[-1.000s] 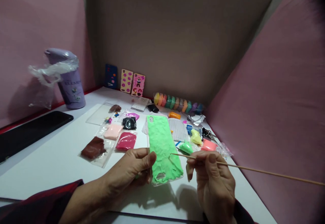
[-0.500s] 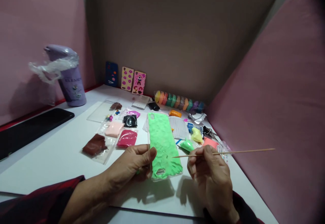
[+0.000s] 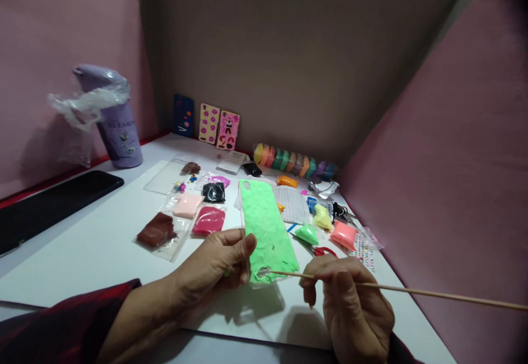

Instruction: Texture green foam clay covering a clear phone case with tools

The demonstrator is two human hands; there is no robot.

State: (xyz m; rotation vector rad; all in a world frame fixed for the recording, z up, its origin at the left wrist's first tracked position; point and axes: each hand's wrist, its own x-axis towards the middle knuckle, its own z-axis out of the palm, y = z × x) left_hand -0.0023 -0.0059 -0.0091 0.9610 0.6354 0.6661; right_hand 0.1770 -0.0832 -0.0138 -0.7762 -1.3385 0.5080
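My left hand [image 3: 218,265] grips the lower left edge of a clear phone case [image 3: 268,232] whose back is covered with bumpy bright green clay. The case is held tilted up above the table. A hole near its top left shows, and a small bare patch lies near its bottom edge. My right hand [image 3: 350,298] pinches a thin wooden skewer [image 3: 429,292]. Its tip meets the bottom bare patch, at the clay's edge. A bit of green clay peeks out beneath my left fingers.
Bags of brown clay [image 3: 157,231], red clay [image 3: 209,221] and black clay [image 3: 214,192] lie left. Right are green clay [image 3: 307,234], red-handled scissors [image 3: 324,252] and coral clay [image 3: 344,235]. A purple bottle [image 3: 121,133] and black phone [image 3: 61,204] stand far left; decorated cases [image 3: 209,123] lean behind.
My right hand has moved down and toward me. The skewer tip has gone from the middle-lower clay to the bare patch near the bottom. My left hand keeps its hold.
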